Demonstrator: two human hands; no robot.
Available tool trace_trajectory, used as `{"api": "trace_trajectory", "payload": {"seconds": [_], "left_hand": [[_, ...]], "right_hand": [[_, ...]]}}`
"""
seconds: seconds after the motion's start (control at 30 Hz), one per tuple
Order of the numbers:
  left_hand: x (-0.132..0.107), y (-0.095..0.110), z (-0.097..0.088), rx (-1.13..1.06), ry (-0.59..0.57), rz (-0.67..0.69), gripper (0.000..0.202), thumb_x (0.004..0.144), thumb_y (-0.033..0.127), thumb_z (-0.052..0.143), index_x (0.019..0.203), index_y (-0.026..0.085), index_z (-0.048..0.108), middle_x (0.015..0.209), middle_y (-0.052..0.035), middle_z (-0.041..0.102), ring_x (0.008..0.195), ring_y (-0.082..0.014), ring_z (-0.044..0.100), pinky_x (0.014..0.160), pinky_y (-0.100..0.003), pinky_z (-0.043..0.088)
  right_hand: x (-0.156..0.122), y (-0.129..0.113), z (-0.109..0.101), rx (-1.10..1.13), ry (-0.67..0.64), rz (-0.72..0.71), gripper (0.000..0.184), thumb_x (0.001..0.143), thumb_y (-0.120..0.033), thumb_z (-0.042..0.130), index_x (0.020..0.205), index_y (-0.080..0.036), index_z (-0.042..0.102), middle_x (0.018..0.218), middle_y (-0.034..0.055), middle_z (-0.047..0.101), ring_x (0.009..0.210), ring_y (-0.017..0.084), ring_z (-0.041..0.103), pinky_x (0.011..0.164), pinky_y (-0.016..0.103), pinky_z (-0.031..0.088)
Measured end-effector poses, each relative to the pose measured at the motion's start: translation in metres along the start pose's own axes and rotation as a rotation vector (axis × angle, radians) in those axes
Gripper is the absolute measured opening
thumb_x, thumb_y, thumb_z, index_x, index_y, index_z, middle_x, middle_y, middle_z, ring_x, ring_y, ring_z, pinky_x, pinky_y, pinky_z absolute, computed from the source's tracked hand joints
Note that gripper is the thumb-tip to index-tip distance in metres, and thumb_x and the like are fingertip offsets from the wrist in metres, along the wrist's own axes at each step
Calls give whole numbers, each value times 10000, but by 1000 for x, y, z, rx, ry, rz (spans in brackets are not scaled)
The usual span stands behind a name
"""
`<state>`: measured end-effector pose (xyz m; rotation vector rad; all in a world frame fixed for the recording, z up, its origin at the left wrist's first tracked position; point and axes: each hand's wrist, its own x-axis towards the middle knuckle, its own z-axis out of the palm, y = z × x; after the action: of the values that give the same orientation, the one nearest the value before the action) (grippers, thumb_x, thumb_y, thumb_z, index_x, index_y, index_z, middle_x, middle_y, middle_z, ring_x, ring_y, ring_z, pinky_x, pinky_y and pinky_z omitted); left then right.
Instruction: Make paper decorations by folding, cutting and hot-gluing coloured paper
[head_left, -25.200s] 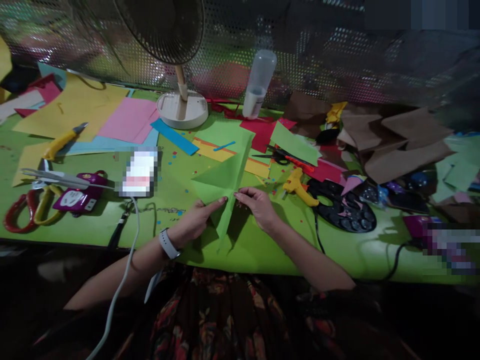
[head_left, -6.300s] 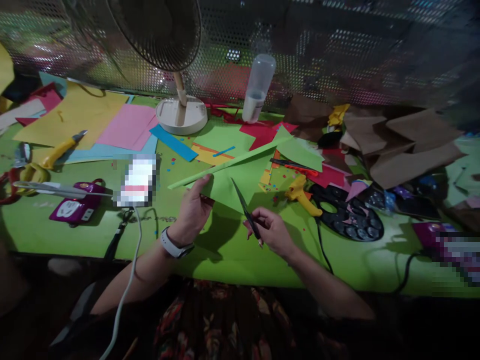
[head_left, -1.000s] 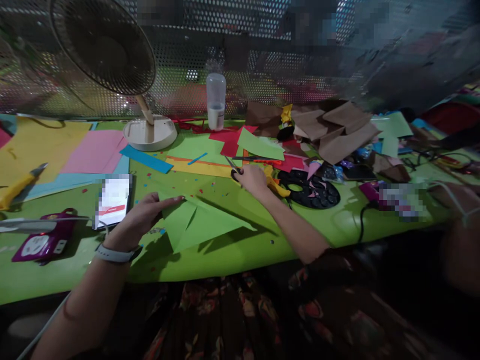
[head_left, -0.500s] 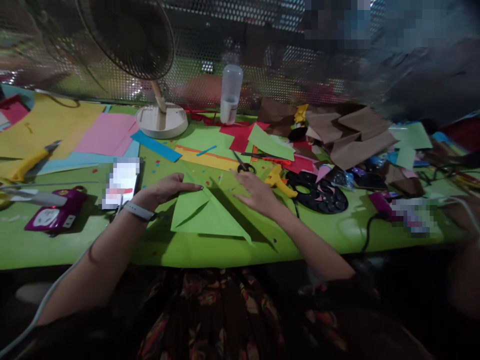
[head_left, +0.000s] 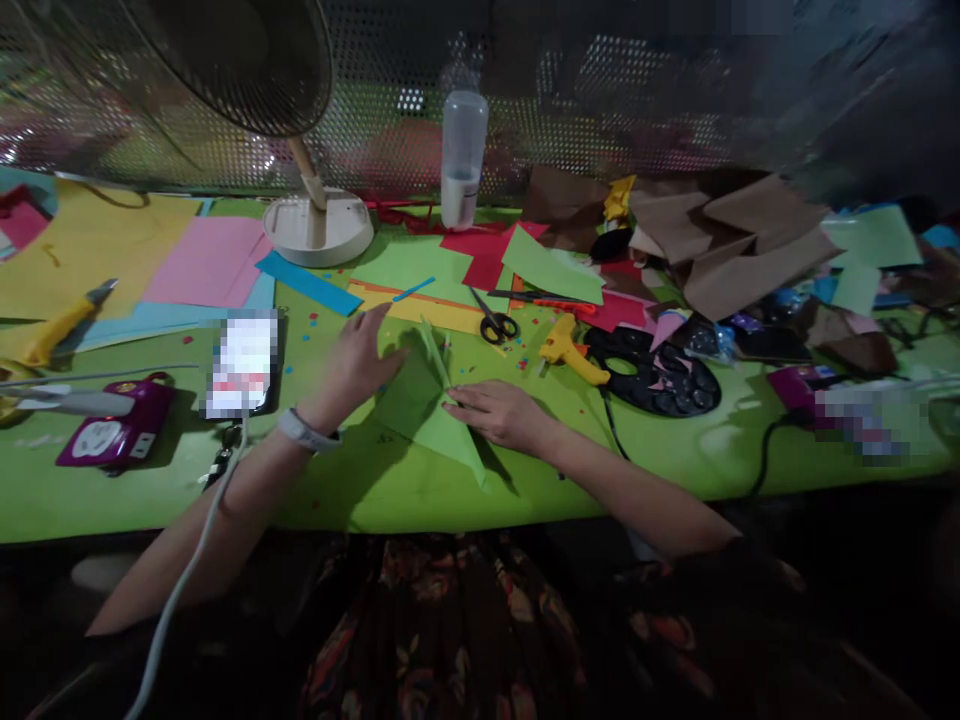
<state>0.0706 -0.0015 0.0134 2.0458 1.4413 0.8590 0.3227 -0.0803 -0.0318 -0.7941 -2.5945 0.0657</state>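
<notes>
A sheet of light green paper with a raised, folded edge lies on the green tabletop in front of me. My right hand holds that fold from the right, its fingers together on the paper. To the upper left of the sheet, my left hand is held with its fingers apart and nothing in them; it is slightly blurred. Beyond the sheet are black-handled scissors and a yellow glue gun. A black palette-shaped tray sits right of the glue gun.
A fan's white base and a clear bottle stand at the back. A phone and a purple power block lie left. Brown paper piles at the back right. A white cable crosses my left forearm.
My right hand has come in from the right and taken hold of the green paper's fold. My left hand has let go of the paper and lifted away, fingers spreading.
</notes>
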Motion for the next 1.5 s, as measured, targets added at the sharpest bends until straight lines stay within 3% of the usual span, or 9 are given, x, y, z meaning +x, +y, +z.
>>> {"api": "trace_trajectory", "payload": {"seconds": [0.17,0.3,0.37,0.47,0.57,0.7,1.2,1.37,1.5], "left_hand": [[-48,16,-3,89,-112,333,266,907,279,566,1123,232,714,1308,-109,649,1189,-264,597,1037,-410,420],[-72,36,-18,-88,-53,84,176,832,360,682,906,231,776,794,-69,720,766,-208,653,778,-307,492],[-76,42,-24,-285,-184,-96,210,799,408,721,731,214,765,629,-48,666,643,-188,622,694,-284,482],[-73,44,-16,-688,-402,-305,300,763,489,750,825,196,770,808,-77,738,828,-235,674,764,-297,506],[-62,44,9,-1205,-406,-514,478,741,595,727,1013,203,750,1028,-93,753,1021,-286,679,886,-372,526],[-51,50,38,-1342,-198,-766,324,696,370,820,963,199,758,970,-46,776,975,-244,711,894,-339,546],[-46,48,43,-1423,-140,-823,200,826,246,718,1000,157,756,1008,-26,777,954,-169,716,786,-234,583],[-47,51,43,-1394,-65,-819,280,769,300,779,1018,174,746,1049,-49,770,1073,-229,689,924,-323,558],[-52,52,44,-1250,-121,-693,367,761,393,775,1085,226,734,1125,-45,750,1218,-255,617,1048,-370,485]], "right_hand": [[0,-3,-5,40,-51,126,322,950,-144,506,1181,-229,713,1233,97,708,1139,226,654,978,426,535],[3,-4,-16,-67,94,270,360,978,-153,469,1267,-234,669,1231,97,698,1047,226,656,891,408,551],[5,-4,-20,-110,192,310,356,989,-164,465,1273,-242,665,1177,102,704,1007,221,642,861,398,546],[8,-5,-23,-193,292,296,350,988,-167,483,1272,-258,667,1088,93,701,968,215,619,831,373,529],[12,-5,-22,-235,268,260,389,971,-152,511,1306,-302,643,1094,79,681,989,217,596,855,375,502],[15,1,-15,-169,176,201,467,948,-149,538,1348,-385,593,1179,65,647,1069,231,573,888,402,481],[16,-1,-17,181,266,112,270,922,-219,599,1135,-328,724,1377,71,559,1322,235,472,1057,476,458],[23,-9,-14,573,390,494,257,914,-227,544,1138,-268,663,1277,92,603,1176,229,579,921,443,539],[29,-13,-13,961,278,815,351,904,-360,600,1214,-203,550,983,63,695,859,181,666,749,340,564]]}}
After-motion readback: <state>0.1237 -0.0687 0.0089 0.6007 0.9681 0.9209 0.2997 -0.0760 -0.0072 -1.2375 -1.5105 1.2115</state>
